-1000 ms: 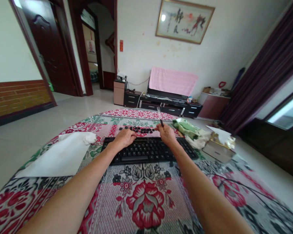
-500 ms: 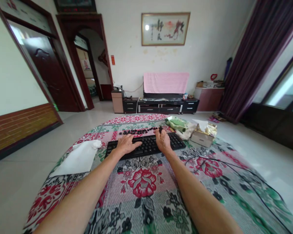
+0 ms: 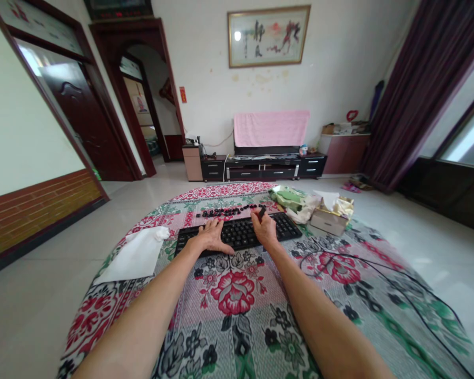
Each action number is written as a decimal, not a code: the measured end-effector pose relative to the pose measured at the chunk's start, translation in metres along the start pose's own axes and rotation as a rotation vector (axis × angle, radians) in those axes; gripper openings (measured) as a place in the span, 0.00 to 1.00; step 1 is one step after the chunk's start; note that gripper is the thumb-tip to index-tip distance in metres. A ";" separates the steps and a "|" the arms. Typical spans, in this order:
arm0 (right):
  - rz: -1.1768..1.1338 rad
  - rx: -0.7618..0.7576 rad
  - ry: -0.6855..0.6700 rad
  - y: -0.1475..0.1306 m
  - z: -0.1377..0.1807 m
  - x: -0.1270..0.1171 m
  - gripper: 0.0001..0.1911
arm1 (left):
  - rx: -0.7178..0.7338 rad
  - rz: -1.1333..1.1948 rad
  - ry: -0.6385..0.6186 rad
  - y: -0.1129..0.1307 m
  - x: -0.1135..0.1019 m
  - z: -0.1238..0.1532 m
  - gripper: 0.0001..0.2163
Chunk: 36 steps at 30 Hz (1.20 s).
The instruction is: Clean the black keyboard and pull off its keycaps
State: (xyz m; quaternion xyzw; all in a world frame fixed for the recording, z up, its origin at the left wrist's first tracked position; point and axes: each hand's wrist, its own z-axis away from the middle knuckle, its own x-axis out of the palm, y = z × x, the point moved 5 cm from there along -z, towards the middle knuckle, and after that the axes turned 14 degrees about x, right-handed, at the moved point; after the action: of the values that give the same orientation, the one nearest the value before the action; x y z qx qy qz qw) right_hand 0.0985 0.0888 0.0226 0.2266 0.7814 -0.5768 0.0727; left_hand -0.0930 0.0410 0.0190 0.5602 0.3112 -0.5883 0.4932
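Observation:
A black keyboard [image 3: 286, 226] lies across the patterned cloth in front of me. My left hand [image 3: 211, 237] rests on its left part, fingers spread and thumb stretched toward the front edge. Over the right-middle keys, my right hand [image 3: 265, 229] is closed round a short black stick-like tool [image 3: 262, 211], whose upper end pokes out above the fist. The tool's lower end is hidden by the hand. Just beyond the keyboard's back edge, several loose black keycaps [image 3: 221, 212] lie in an uneven row.
White paper [image 3: 132, 258] with a crumpled tissue [image 3: 161, 233] lies at left. A tissue box [image 3: 328, 220] and a crumpled green and white bag [image 3: 290, 199] sit at right. A black cable [image 3: 395, 273] runs over the floral tablecloth [image 3: 237, 295].
My left hand has spread more, its thumb now lower at the keyboard's front edge. My right hand stays at nearly the same place, with the tool tilted more to the right. The view has shifted slightly.

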 end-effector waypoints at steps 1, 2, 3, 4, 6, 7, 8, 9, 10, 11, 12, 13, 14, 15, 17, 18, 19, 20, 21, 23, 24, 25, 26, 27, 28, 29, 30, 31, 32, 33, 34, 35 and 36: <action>-0.019 0.015 -0.006 0.002 -0.001 0.001 0.15 | 0.014 0.004 -0.002 -0.001 -0.001 -0.001 0.61; -0.037 0.029 -0.011 0.004 -0.002 0.002 0.15 | 0.035 0.009 0.002 -0.002 -0.002 -0.002 0.61; -0.053 0.043 -0.014 0.007 -0.003 0.003 0.15 | 0.060 0.015 0.007 -0.004 -0.003 -0.003 0.61; -0.065 0.058 -0.020 0.010 -0.004 0.004 0.16 | 0.082 0.020 0.013 -0.006 -0.004 -0.004 0.61; -0.075 0.081 -0.034 0.015 -0.007 0.006 0.16 | 0.115 0.028 0.025 -0.011 -0.005 -0.007 0.61; -0.078 0.091 -0.044 0.017 -0.008 0.007 0.16 | 0.125 0.032 0.029 -0.014 -0.005 -0.008 0.60; -0.081 0.104 -0.055 0.019 -0.009 0.007 0.16 | 0.132 0.037 0.035 -0.016 -0.005 -0.009 0.60; -0.086 0.118 -0.064 0.021 -0.010 0.007 0.16 | 0.138 0.042 0.044 -0.018 -0.005 -0.010 0.59; -0.090 0.130 -0.070 0.021 -0.010 0.007 0.16 | 0.146 0.048 0.056 -0.020 -0.005 -0.011 0.59; -0.094 0.138 -0.070 0.021 -0.010 0.006 0.15 | 0.153 0.053 0.066 -0.020 -0.004 -0.011 0.58; -0.093 0.140 -0.069 0.021 -0.010 0.005 0.14 | 0.155 0.058 0.077 -0.021 -0.004 -0.011 0.57; -0.088 0.135 -0.064 0.019 -0.010 0.004 0.14 | 0.156 0.063 0.085 -0.021 -0.004 -0.011 0.57; -0.079 0.127 -0.056 0.018 -0.009 0.003 0.13 | 0.158 0.067 0.088 -0.021 -0.004 -0.011 0.57; -0.067 0.118 -0.051 0.016 -0.009 0.002 0.12 | 0.158 0.073 0.084 -0.020 -0.003 -0.011 0.56; -0.035 0.104 -0.042 0.013 -0.007 0.000 0.12 | 0.155 0.081 0.070 -0.020 -0.002 -0.011 0.57; -0.020 0.092 -0.047 0.012 -0.006 0.000 0.12 | 0.153 0.083 0.068 -0.021 -0.001 -0.012 0.57; -0.009 0.078 -0.056 0.010 -0.006 0.000 0.13 | 0.151 0.086 0.068 -0.021 -0.001 -0.013 0.58; -0.002 0.062 -0.072 0.008 -0.006 0.000 0.13 | 0.146 0.091 0.077 -0.022 0.000 -0.014 0.57; -0.001 0.046 -0.088 0.006 -0.006 0.001 0.13 | 0.139 0.101 0.091 -0.023 0.000 -0.015 0.56; -0.016 0.015 -0.122 0.000 -0.008 0.004 0.13 | 0.120 0.128 0.127 -0.025 0.001 -0.018 0.53; -0.027 0.001 -0.146 -0.004 -0.010 0.007 0.13 | 0.107 0.136 0.148 -0.025 0.002 -0.019 0.51; -0.035 -0.013 -0.179 -0.008 -0.012 0.011 0.12 | 0.098 0.137 0.168 -0.025 0.002 -0.020 0.49; -0.041 -0.030 -0.220 -0.012 -0.015 0.016 0.12 | 0.096 0.129 0.186 -0.025 0.002 -0.021 0.49; -0.044 -0.043 -0.263 -0.017 -0.018 0.021 0.11 | 0.098 0.117 0.199 -0.023 0.003 -0.022 0.49; -0.040 -0.056 -0.297 -0.021 -0.022 0.027 0.10 | 0.104 0.103 0.210 -0.022 0.003 -0.022 0.49; -0.031 -0.069 -0.322 -0.025 -0.025 0.032 0.10 | 0.111 0.094 0.218 -0.021 0.003 -0.023 0.50; -0.017 -0.078 -0.344 -0.028 -0.028 0.037 0.09 | 0.117 0.091 0.224 -0.020 0.003 -0.023 0.50; 0.003 -0.087 -0.370 -0.030 -0.031 0.042 0.09 | 0.120 0.092 0.231 -0.019 0.003 -0.023 0.50; 0.024 -0.094 -0.397 -0.032 -0.033 0.046 0.10 | 0.121 0.095 0.238 -0.019 0.003 -0.023 0.50; 0.046 -0.101 -0.426 -0.032 -0.034 0.050 0.10 | 0.121 0.099 0.245 -0.019 0.003 -0.022 0.50; 0.067 -0.113 -0.452 -0.032 -0.035 0.053 0.11 | 0.120 0.103 0.249 -0.018 0.002 -0.022 0.50; 0.085 -0.130 -0.475 -0.031 -0.035 0.055 0.12 | 0.118 0.105 0.251 -0.018 0.002 -0.021 0.50; 0.100 -0.153 -0.493 -0.030 -0.035 0.056 0.12 | 0.115 0.105 0.252 -0.018 0.002 -0.021 0.50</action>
State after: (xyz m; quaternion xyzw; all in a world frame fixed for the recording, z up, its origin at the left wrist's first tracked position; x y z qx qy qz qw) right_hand 0.0408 0.1295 0.0392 0.1114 0.7692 -0.5497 0.3060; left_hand -0.1024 0.0656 0.0100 0.6725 0.3065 -0.5035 0.4475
